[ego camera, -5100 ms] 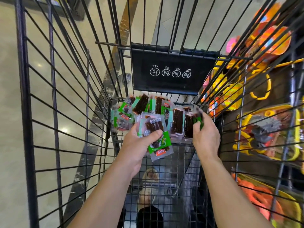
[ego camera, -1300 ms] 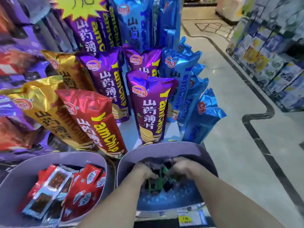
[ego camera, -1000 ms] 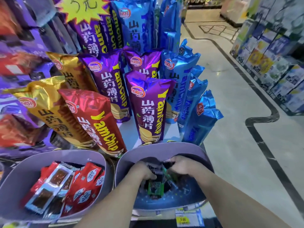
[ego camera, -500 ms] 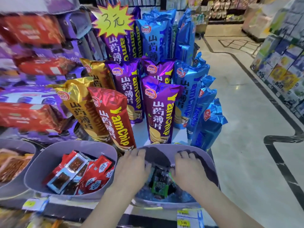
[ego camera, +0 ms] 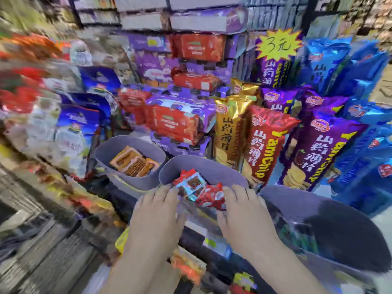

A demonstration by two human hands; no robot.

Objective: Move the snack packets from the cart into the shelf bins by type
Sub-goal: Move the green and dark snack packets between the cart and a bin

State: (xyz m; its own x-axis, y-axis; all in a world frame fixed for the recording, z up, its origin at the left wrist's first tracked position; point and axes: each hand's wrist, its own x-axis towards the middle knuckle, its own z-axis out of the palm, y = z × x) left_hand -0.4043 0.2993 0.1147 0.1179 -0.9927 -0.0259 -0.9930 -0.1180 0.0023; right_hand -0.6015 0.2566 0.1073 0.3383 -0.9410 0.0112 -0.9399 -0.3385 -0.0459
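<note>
Both grips have swung left from the dark bin (ego camera: 339,219) to the next bin (ego camera: 203,164). Left grip (ego camera: 157,215) and right grip (ego camera: 244,213) are flat-fingered and empty. Red packets (ego camera: 210,197) lie just beyond both, inside that bin. They look light, floppy and slick, so I would pinch a sealed edge.

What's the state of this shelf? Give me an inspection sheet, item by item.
Surface: shelf edge, blurred by motion.
Job's things: three grey bins. The left bin holds orange packets, the middle bin holds red packets, and the right bin has contents too blurred to tell.
Clutter: nothing seen.
Hands: left hand and right hand, fingers straight, over the middle bin's near rim.
Cables: nothing seen.
Surroundings: YamChip bags, biscuit packs, yellow price star.
</note>
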